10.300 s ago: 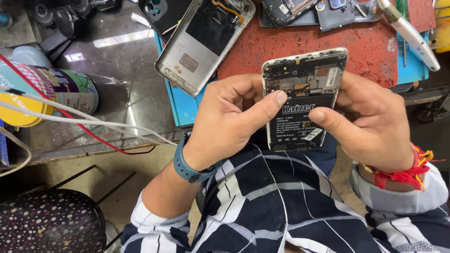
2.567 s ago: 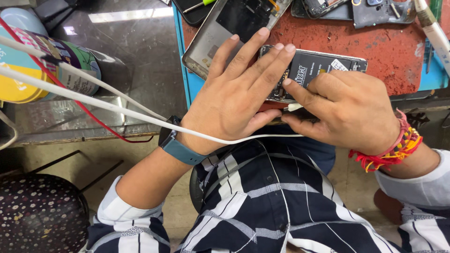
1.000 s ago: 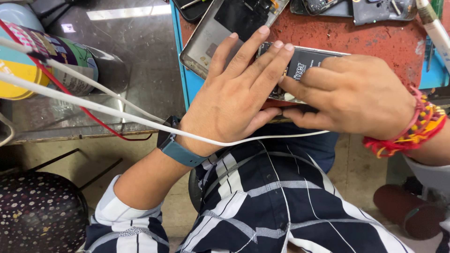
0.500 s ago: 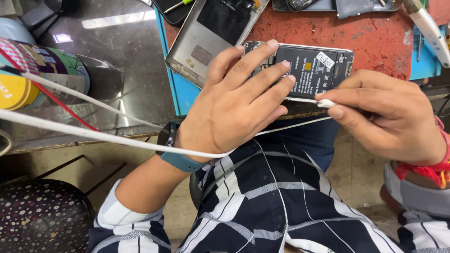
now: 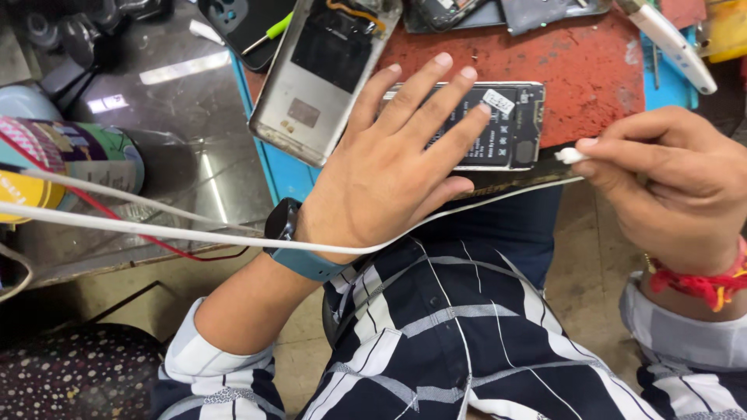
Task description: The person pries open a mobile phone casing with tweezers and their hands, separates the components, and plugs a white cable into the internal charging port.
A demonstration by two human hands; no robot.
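My left hand (image 5: 393,167) lies flat with spread fingers on an opened phone (image 5: 506,128), its battery and board showing, pressing it onto the red work mat (image 5: 591,78). My right hand (image 5: 669,187) pinches the white plug (image 5: 570,155) of a white charging cable (image 5: 156,232) just right of the phone's end, a small gap from it. The cable runs left under my left wrist, which wears a blue-strapped watch (image 5: 292,241).
A second opened phone with a silver frame (image 5: 323,78) lies tilted behind my left hand. A dark phone back cover (image 5: 245,23) and a green screwdriver sit further back. A printed can (image 5: 70,155) and a red wire are at left. A white tool (image 5: 669,43) lies top right.
My right hand has come off the phone and drawn back to the right with the cable plug. My left hand stays pressed on the phone.
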